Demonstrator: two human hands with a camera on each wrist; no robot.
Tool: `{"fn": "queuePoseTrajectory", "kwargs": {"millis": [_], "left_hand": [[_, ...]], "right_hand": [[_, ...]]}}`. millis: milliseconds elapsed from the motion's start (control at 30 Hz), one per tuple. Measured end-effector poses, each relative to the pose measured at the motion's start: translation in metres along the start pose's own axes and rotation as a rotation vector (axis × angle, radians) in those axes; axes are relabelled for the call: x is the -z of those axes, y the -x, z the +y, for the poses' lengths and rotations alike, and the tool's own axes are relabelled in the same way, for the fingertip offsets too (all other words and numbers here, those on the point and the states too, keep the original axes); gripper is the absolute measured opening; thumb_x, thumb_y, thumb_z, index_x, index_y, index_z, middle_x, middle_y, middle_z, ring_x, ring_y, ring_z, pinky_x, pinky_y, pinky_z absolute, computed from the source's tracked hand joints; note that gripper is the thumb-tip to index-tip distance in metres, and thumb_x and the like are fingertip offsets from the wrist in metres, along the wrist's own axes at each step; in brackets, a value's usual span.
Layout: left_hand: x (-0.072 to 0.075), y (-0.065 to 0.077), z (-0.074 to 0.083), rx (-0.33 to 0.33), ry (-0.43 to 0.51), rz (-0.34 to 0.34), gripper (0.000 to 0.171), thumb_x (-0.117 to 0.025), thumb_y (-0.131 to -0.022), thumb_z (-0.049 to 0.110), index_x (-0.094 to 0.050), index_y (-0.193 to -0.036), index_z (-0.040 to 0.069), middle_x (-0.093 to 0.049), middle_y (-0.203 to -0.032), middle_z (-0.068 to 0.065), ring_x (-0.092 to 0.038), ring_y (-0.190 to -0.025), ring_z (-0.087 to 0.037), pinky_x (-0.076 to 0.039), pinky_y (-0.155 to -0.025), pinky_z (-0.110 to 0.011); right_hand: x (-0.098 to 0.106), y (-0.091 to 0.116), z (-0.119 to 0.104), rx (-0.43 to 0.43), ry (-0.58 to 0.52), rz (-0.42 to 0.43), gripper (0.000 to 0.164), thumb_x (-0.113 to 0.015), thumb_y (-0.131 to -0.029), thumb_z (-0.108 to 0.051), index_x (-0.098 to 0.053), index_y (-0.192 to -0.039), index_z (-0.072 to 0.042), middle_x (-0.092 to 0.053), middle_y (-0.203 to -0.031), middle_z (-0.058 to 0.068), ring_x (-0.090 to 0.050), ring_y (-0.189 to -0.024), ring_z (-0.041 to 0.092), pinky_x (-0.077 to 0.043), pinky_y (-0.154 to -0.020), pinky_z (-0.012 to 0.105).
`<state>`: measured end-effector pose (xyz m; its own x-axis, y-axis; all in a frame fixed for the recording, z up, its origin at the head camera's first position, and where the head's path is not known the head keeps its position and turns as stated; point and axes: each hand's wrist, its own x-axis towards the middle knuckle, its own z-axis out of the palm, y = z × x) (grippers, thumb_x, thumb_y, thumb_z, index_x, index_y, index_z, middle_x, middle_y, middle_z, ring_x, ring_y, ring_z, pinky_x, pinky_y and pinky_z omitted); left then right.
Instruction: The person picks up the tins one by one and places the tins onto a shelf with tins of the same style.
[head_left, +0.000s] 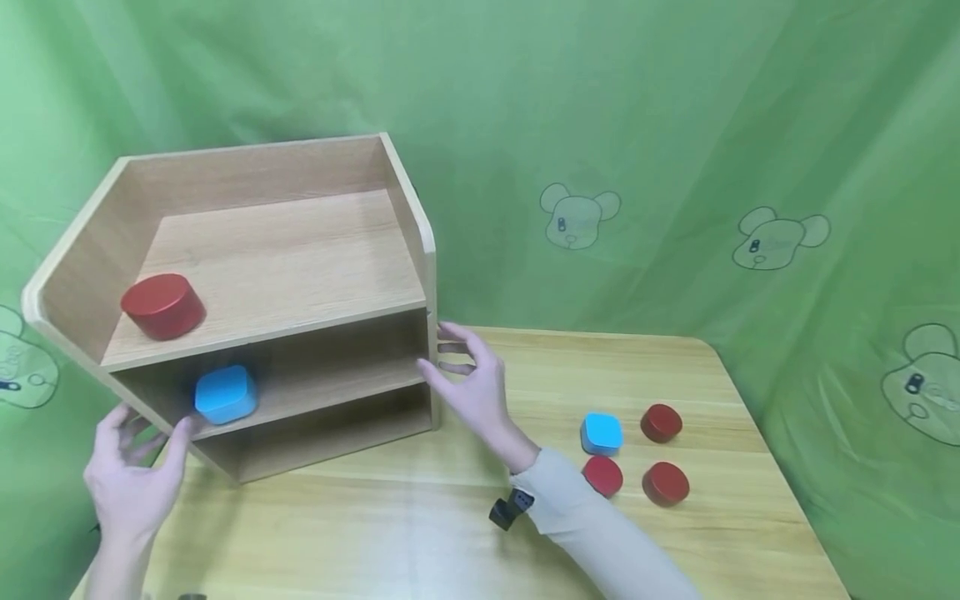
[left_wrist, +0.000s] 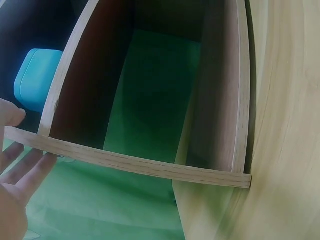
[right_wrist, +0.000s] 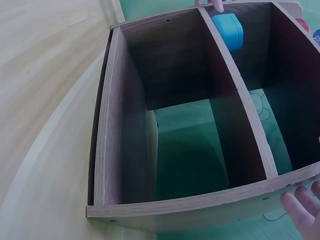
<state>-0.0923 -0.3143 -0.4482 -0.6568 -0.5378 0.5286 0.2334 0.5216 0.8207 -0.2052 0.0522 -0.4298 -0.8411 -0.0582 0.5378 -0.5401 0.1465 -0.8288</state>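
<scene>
A wooden shelf unit [head_left: 285,250] stands on the table's left half, its front toward me. My left hand [head_left: 131,492] holds its left side panel, thumb on the inner side and fingers [left_wrist: 35,175] along the outer face. On the opposite panel, my right hand [head_left: 480,387] takes the same hold, thumb over the front edge, fingers [right_wrist: 300,207] outside. A blue rounded block [head_left: 227,394] sits at the left end of the middle shelf, near my left thumb. Above it, a red round block [head_left: 163,306] lies on the top board's front left corner.
Right of the shelf, another blue block [head_left: 602,433] lies on the table [head_left: 750,517] with three red round blocks [head_left: 662,423]. My right forearm reaches past them, a small black device [head_left: 512,508] at its wrist. Green curtains [head_left: 637,125] hang close behind and at both sides.
</scene>
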Motion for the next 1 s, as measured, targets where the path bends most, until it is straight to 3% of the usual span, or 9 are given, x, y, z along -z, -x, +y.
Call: {"fn": "queuePoseTrajectory", "kwargs": {"millis": [233, 400, 1000], "left_hand": [[0.0012, -0.0029, -0.0019, 0.022, -0.021, 0.005, 0.058, -0.077, -0.081, -0.014, -0.065, -0.135, 0.004, -0.064, -0.116, 0.033, -0.064, -0.103, 0.015, -0.056, -0.082, 0.003], [0.0022, -0.0041, -0.0032, 0.028, -0.012, 0.009, 0.057, -0.077, -0.081, -0.015, -0.067, -0.133, 0.005, -0.066, -0.113, 0.033, -0.065, -0.101, 0.014, -0.056, -0.080, 0.002], [0.0037, -0.0037, -0.0025, 0.037, 0.044, -0.011, 0.057, -0.073, -0.081, -0.021, -0.065, -0.134, -0.002, -0.069, -0.114, 0.029, -0.067, -0.102, 0.008, -0.060, -0.083, -0.003]], "right_hand": [[-0.0046, -0.0059, 0.0019, 0.014, 0.009, 0.027, 0.052, -0.082, -0.083, 0.002, -0.064, -0.132, 0.004, -0.071, -0.126, 0.024, -0.074, -0.103, 0.039, -0.072, -0.079, 0.030], [-0.0064, -0.0077, 0.0031, 0.046, 0.023, 0.045, 0.048, -0.078, -0.083, 0.008, -0.065, -0.129, 0.006, -0.072, -0.119, 0.025, -0.074, -0.098, 0.039, -0.072, -0.074, 0.029], [-0.0078, -0.0075, 0.0021, 0.104, 0.096, 0.043, 0.048, -0.076, -0.083, 0.007, -0.065, -0.129, 0.008, -0.072, -0.119, 0.026, -0.074, -0.097, 0.039, -0.071, -0.068, 0.029]]}}
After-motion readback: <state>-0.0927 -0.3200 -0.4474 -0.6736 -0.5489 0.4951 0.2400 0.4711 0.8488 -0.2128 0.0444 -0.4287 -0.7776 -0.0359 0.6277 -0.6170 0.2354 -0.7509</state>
